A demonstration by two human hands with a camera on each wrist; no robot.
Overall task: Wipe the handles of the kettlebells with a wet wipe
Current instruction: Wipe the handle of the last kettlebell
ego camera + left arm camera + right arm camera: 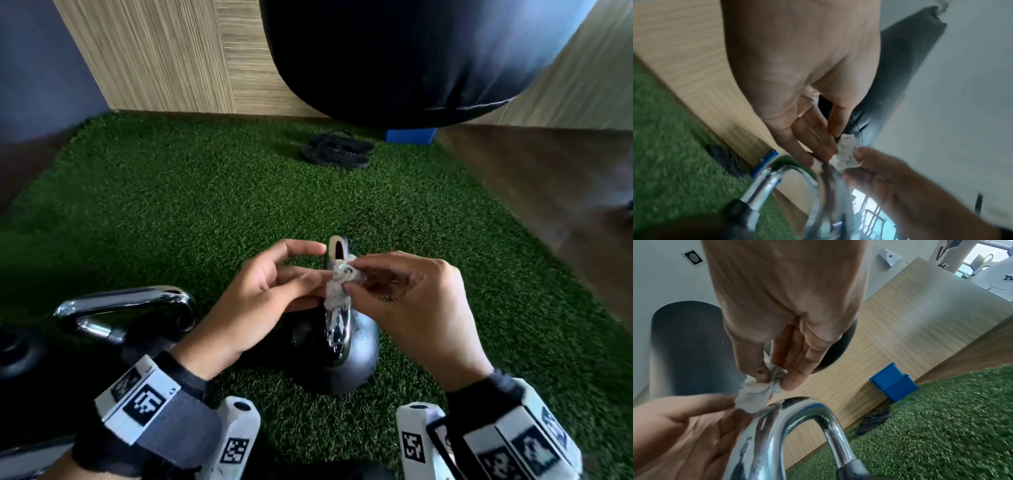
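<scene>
A dark kettlebell point(359, 359) with a chrome handle point(337, 322) stands on the green turf in front of me. A crumpled white wet wipe point(339, 281) sits against the top of that handle. My right hand point(411, 298) pinches the wipe point(756, 394) between thumb and fingertips, just above the handle point(797, 410). My left hand point(267, 291) reaches in from the left with straight fingers, whose tips touch the wipe point(846, 154). A second kettlebell's chrome handle point(126, 305) lies at the near left.
Green turf point(171, 205) covers the floor up to a wood-panelled wall point(164, 61). A black punching bag point(411, 61) hangs over the far side. Beneath it lie black sandals point(337, 150) and a blue box point(411, 135). Brown floor borders the turf on the right.
</scene>
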